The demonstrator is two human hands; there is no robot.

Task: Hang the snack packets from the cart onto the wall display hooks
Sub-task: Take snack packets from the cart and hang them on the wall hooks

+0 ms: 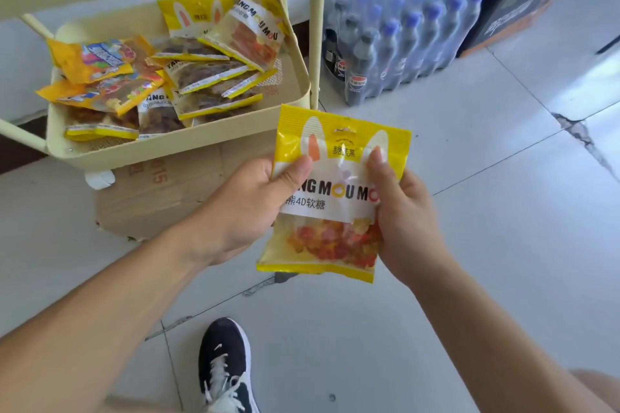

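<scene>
Both hands, left hand [248, 208] and right hand [402, 211], pinch one yellow gummy packet [335, 198] by its sides, near the cart tray [188, 141].

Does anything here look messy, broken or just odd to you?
Two things. The snack packets lie in a loose, overlapping heap in the cart tray rather than stacked. The floor tile is cracked and chipped along its joints on the right. The packet held in both hands looks intact.
</scene>
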